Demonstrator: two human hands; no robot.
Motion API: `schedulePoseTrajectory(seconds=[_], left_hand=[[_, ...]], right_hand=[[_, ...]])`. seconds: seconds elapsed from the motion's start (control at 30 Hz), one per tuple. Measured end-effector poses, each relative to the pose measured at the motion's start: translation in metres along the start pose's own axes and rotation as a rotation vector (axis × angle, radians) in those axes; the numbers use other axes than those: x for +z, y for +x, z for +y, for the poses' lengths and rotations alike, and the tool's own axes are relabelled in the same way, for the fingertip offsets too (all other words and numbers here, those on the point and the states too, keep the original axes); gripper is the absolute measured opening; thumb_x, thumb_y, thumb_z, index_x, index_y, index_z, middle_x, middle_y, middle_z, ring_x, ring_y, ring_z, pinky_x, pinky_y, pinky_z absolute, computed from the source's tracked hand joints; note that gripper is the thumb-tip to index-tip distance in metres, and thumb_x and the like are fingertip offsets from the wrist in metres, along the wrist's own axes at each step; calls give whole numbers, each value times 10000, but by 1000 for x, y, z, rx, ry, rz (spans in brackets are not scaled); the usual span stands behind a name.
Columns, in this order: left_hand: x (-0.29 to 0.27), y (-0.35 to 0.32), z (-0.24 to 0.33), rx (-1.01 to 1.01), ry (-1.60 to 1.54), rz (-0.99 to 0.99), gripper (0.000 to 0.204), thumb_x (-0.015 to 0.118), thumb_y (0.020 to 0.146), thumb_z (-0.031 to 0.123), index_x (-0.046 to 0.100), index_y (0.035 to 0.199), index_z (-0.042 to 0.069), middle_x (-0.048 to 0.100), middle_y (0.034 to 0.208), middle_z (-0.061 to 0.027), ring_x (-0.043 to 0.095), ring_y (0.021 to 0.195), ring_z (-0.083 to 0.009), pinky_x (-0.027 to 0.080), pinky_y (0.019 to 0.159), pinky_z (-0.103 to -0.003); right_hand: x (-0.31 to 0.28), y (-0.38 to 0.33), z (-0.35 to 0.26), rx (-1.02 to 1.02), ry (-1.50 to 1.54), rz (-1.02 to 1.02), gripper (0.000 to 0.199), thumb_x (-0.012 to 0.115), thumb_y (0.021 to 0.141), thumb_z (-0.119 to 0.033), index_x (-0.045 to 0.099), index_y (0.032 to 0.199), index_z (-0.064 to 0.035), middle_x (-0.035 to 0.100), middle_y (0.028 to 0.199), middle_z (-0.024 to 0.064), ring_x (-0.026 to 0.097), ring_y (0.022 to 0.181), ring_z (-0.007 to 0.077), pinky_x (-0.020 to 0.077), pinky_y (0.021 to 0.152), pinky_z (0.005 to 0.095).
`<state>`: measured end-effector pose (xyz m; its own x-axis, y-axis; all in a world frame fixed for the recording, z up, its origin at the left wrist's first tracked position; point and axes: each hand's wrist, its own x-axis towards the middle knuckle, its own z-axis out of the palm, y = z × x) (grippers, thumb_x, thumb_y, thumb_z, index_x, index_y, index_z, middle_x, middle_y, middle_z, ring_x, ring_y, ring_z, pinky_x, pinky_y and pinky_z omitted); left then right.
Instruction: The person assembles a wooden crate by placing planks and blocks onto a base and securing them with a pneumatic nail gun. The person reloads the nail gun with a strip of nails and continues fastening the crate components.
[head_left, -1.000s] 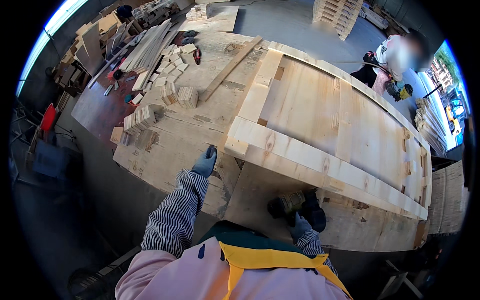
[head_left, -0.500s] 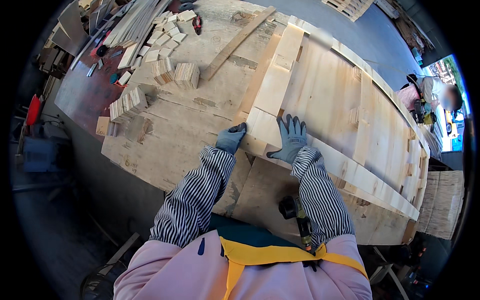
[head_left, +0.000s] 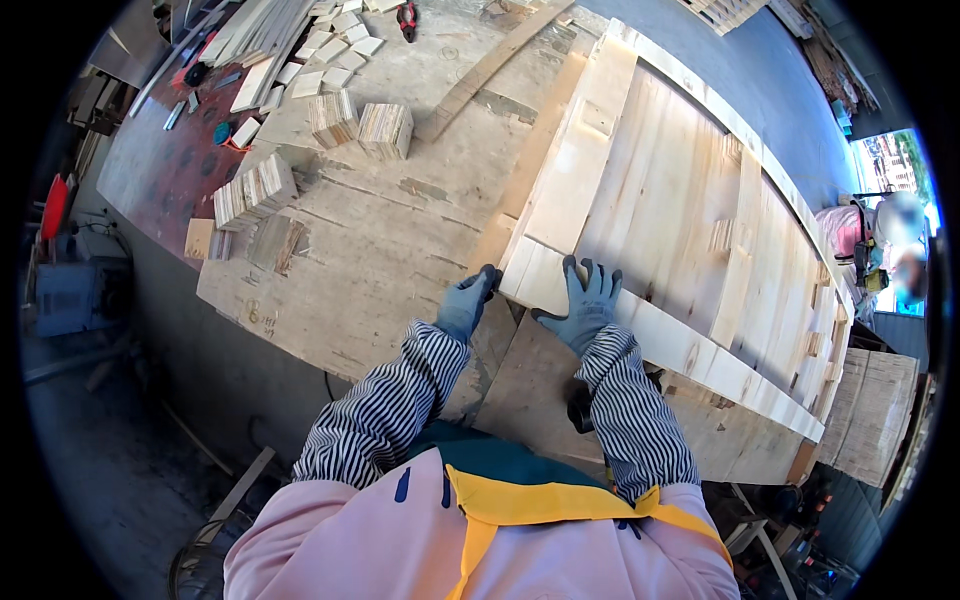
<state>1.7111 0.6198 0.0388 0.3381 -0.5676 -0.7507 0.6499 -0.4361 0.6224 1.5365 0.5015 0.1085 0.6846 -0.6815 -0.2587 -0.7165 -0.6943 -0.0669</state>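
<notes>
Under the right grip, a blue-grey gloved right hand (head_left: 587, 308) spread flat, lies the near rail (head_left: 700, 362) of a large, pale, rectangular wooden panel (head_left: 655, 190), resting on the worn brown plywood desk (head_left: 400, 225). Left grip: matching gloved left hand (head_left: 462, 305), fingers bent, dark tips at the panel's near-left corner; cannot tell whether it pinches. Likely reason: right palm bears down, left steadies the corner. Long axis runs rightward from the left grip, slanting toward the wearer; short end points away beyond both grips. Past the left grip, squared stacks of layered tan wooden pieces (head_left: 386, 131), probably kept within reach. Nearer the wearer than the right grip, a dark rounded object (head_left: 580, 410), mostly sleeve-hidden.
</notes>
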Motion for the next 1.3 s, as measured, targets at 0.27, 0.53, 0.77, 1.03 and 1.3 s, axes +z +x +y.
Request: schedulePoseTrajectory(seconds=[0.27, 0.53, 0.77, 1.03, 1.3], left_hand=[[25, 31, 21, 170, 140, -66, 538, 581, 935, 406, 534, 1310, 23, 617, 1230, -96, 585, 1098, -159, 450, 927, -257], [37, 60, 8, 303, 403, -151, 442, 574, 960, 256, 524, 1305, -15, 622, 1214, -74, 570, 1084, -125, 450, 937, -238], [37, 61, 0, 307, 248, -135, 472, 553, 970, 279, 486, 1342, -3, 608, 1251, -84, 561, 1103, -127, 426, 968, -245], [34, 69, -14, 292, -92, -171, 388, 444, 1019, 211, 476, 1350, 11, 566, 1296, -70, 545, 1144, -107, 435, 972, -199], [28, 81, -13, 297, -86, -227, 457, 469, 1011, 318, 499, 1319, -18, 598, 1230, -61, 569, 1072, -94, 456, 930, -212]], right_hand=[[10, -1, 2, -22, -33, 8, 1019, 669, 684, -666, 316, 1453, -98, 341, 1365, 191, 268, 1320, 339, 73, 1113, 628], [13, -10, 7, -44, 7, 123, 951, 687, 711, -610, 358, 1427, -77, 329, 1397, 207, 264, 1329, 367, 110, 1107, 626], [75, -191, 40, 213, 410, 488, 697, 778, 695, -172, 460, 1292, -2, 457, 1255, 239, 458, 1151, 405, 420, 959, 471], [144, -277, 51, 833, 172, -323, 993, 714, 759, -394, 142, 1490, -40, 310, 1439, 267, 288, 1334, 437, 250, 1106, 503], [133, -262, 100, 929, 498, -397, 906, 696, 777, -309, 176, 1483, -85, 546, 1279, 224, 530, 1189, 358, 408, 1019, 407]])
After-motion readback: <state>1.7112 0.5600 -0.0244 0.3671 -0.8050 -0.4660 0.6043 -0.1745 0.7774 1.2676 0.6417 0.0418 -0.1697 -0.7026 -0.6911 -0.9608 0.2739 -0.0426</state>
